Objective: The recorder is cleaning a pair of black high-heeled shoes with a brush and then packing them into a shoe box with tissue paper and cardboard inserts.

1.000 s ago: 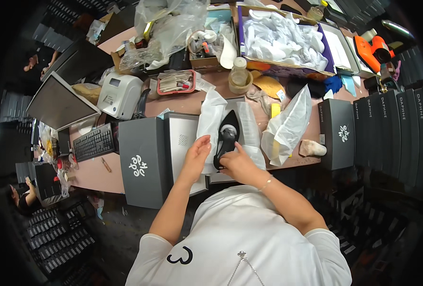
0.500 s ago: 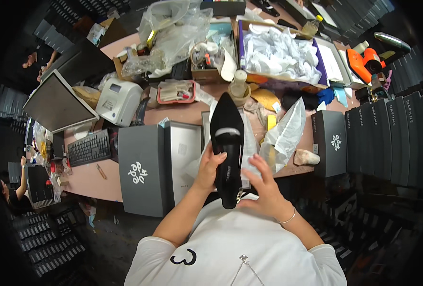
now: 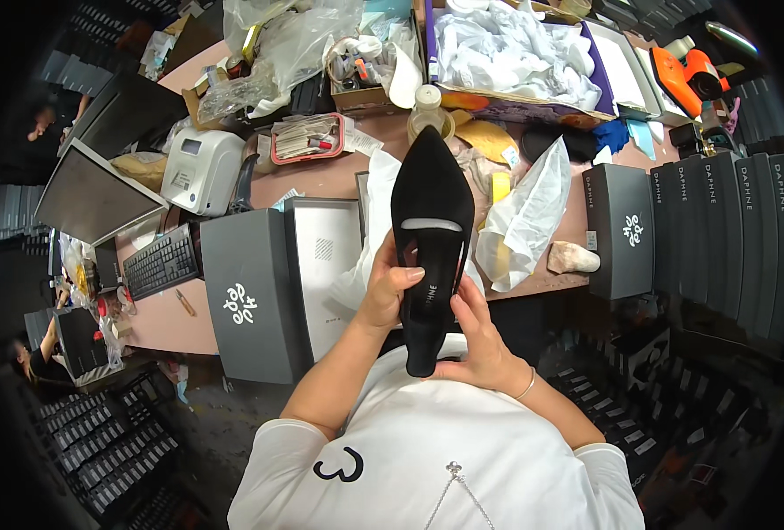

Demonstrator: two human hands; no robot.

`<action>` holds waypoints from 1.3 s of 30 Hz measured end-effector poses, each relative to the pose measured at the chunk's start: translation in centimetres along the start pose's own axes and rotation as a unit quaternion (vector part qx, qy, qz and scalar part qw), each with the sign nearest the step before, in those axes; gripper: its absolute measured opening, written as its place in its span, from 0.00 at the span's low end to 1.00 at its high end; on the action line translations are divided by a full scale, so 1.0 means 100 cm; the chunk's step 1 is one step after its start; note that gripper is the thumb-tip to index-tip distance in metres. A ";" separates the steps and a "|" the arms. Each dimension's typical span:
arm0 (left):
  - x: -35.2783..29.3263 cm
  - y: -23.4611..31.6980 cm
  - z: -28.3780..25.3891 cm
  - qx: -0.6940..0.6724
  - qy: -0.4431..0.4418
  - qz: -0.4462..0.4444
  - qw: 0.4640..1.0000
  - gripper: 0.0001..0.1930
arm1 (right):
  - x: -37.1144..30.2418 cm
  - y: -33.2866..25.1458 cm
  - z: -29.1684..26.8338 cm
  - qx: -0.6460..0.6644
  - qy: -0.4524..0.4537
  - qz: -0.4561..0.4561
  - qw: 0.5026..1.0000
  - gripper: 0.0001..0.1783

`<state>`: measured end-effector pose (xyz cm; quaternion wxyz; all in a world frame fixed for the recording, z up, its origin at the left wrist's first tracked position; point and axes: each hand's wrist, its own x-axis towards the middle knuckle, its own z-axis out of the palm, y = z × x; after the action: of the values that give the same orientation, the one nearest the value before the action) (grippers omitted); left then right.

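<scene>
A black pointed-toe shoe (image 3: pixel 431 187) is held up in front of my chest, toe pointing away and heel toward me. Its inside faces up, and a pale band crosses the opening near the toe. My left hand (image 3: pixel 389 290) grips the shoe's left side, with the thumb over the edge and the other fingers partly hidden behind it. Around the heel end, my right hand (image 3: pixel 487 347) closes on the right side, fingertips against the shoe and thumb by the heel. White tissue paper (image 3: pixel 380 208) lies behind the shoe, next to an open shoe box (image 3: pixel 324 256).
A grey box lid (image 3: pixel 255 305) lies left of the open box. More grey shoe boxes (image 3: pixel 620 231) stand at the right. A keyboard (image 3: pixel 161 262), a label printer (image 3: pixel 201 172) and a monitor (image 3: pixel 99 194) occupy the left side. Crumpled paper fills a purple-edged carton (image 3: pixel 606 84) at the back.
My right hand has moved in from beside the shoe and closed on its heel end. The shoe appears slightly larger and nearer, and the view has shifted a little.
</scene>
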<state>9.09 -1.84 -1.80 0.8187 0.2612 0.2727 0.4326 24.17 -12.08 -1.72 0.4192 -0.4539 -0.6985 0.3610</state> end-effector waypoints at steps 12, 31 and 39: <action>0.011 -0.002 0.001 0.012 -0.029 0.007 0.999 0.38 | -0.002 0.004 -0.002 0.005 0.009 0.008 1.000 0.52; -0.044 -0.037 -0.057 -0.311 -0.071 -0.378 0.869 0.14 | 0.035 0.021 -0.045 -0.101 -0.168 -0.103 0.975 0.39; -0.021 -0.014 -0.027 -0.089 0.040 -0.268 0.959 0.09 | 0.006 0.079 -0.090 -0.303 0.123 0.233 0.916 0.55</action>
<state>7.07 -3.84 -4.20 0.9130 0.0873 0.3253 0.2301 34.86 -7.80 -5.02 0.2481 -0.7504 -0.5913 0.1604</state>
